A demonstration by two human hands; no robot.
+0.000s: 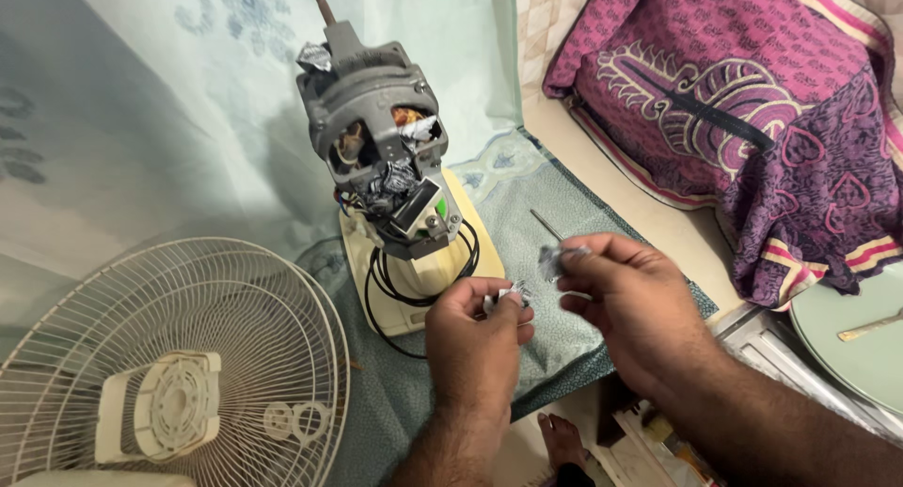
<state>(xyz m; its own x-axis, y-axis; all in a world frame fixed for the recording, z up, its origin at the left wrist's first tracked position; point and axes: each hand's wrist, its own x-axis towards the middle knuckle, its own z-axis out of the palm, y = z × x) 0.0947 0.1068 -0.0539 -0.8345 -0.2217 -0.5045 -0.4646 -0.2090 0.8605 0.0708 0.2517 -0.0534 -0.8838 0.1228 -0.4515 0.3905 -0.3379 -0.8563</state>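
My left hand (475, 329) pinches a small crumpled silvery scrap (508, 294) between its fingertips. My right hand (625, 304) holds another crumpled foil-like scrap (555, 256) just above and to the right of it. Both hands hover in front of a bare grey fan motor (372, 111) with its shaft pointing up. The motor sits on a cream base (414, 275) wrapped with black cable. More silvery scraps are stuck on the motor's top and front.
A cream fan grille (179, 355) lies at the lower left. A thin metal rod (547, 226) rests on the patterned cloth (527, 196). A purple patterned cushion (743, 120) is at the right, a pale green plate (856, 341) at the lower right, my foot (562, 442) below.
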